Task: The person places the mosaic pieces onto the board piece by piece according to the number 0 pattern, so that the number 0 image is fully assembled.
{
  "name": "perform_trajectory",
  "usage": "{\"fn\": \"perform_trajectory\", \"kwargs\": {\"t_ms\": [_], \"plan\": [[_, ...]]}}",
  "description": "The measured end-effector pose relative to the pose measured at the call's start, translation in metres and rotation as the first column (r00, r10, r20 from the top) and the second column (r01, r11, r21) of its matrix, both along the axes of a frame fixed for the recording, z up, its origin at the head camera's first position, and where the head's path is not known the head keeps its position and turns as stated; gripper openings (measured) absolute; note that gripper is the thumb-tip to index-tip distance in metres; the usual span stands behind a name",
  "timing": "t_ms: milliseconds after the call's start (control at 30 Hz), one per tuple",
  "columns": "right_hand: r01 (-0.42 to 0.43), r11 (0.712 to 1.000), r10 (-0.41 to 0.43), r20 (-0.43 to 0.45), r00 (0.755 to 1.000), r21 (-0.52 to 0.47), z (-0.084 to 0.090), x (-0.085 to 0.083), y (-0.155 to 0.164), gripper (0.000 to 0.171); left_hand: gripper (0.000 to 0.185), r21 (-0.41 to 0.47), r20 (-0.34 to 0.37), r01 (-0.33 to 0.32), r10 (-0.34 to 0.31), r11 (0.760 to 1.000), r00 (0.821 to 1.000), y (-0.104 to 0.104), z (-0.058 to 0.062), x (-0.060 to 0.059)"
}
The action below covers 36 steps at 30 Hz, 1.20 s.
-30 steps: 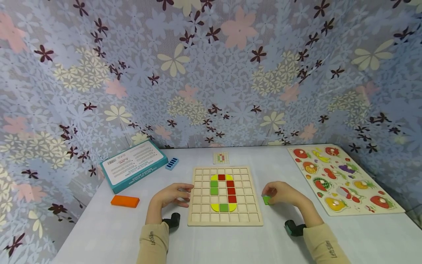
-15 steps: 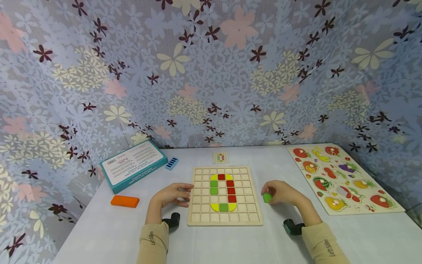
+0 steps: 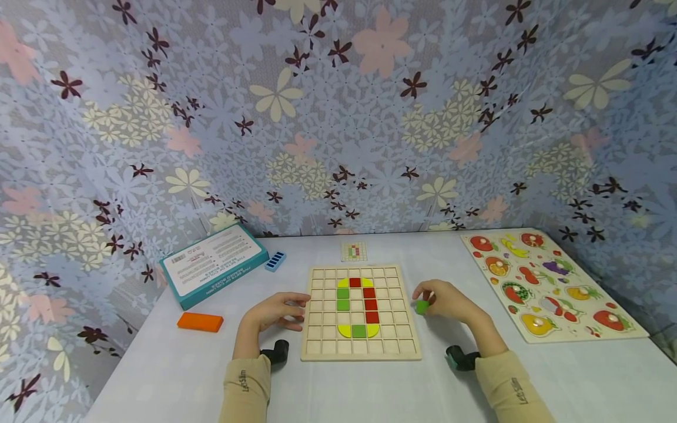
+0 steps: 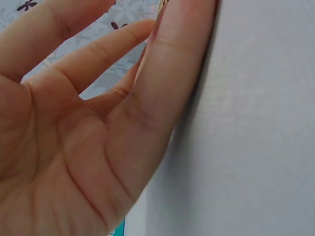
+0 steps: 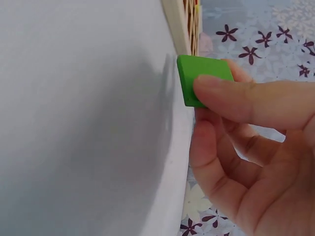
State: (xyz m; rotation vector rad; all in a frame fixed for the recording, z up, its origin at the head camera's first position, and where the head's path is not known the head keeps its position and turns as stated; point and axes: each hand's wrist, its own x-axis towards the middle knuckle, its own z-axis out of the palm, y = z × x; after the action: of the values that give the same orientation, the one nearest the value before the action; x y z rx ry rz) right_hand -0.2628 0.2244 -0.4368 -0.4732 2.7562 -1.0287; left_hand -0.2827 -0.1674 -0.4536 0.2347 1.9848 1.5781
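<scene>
Between the thumb and fingers of my right hand a green square tile is pinched, just off the right edge of the wooden grid board. On that board, red tiles, green tiles and rounded yellow pieces form a ring. My left hand rests at the board's left edge, fingers loosely bent and holding nothing. In the left wrist view its fingers are spread, with fingertips by the board's edge.
A small pattern card lies behind the board. To the left are a teal box, a blue slotted piece and an orange block. A fruit puzzle board lies at the right.
My right hand has lifted the green tile and carried it left, closer to the board. The left hand stays where it was.
</scene>
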Motion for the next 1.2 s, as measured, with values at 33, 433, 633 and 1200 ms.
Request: {"fn": "perform_trajectory", "kwargs": {"t_ms": [33, 433, 633, 1200], "plan": [[0.001, 1.000, -0.001, -0.006, 1.000, 0.001, 0.001, 0.000, -0.001, 0.027, 0.048, -0.001, 0.000, 0.000, 0.000, 1.000, 1.000, 0.000, 0.000, 0.000], [0.021, 0.998, -0.024, -0.049, 0.999, -0.066, 0.008, -0.001, -0.021, 0.018, 0.049, -0.005, -0.003, -0.007, 0.007, 1.000, 1.000, 0.001, 0.001, -0.001], [-0.002, 0.996, -0.003, -0.064, 0.998, -0.089, 0.010, -0.002, -0.034, 0.015, 0.049, -0.009, 0.000, -0.005, 0.005, 1.000, 1.000, 0.000, 0.000, -0.001], [-0.076, 0.989, 0.070, -0.055, 0.996, -0.127, 0.011, -0.006, -0.065, 0.014, 0.050, -0.003, 0.003, -0.008, 0.008, 1.000, 1.000, 0.001, -0.001, -0.002]]}}
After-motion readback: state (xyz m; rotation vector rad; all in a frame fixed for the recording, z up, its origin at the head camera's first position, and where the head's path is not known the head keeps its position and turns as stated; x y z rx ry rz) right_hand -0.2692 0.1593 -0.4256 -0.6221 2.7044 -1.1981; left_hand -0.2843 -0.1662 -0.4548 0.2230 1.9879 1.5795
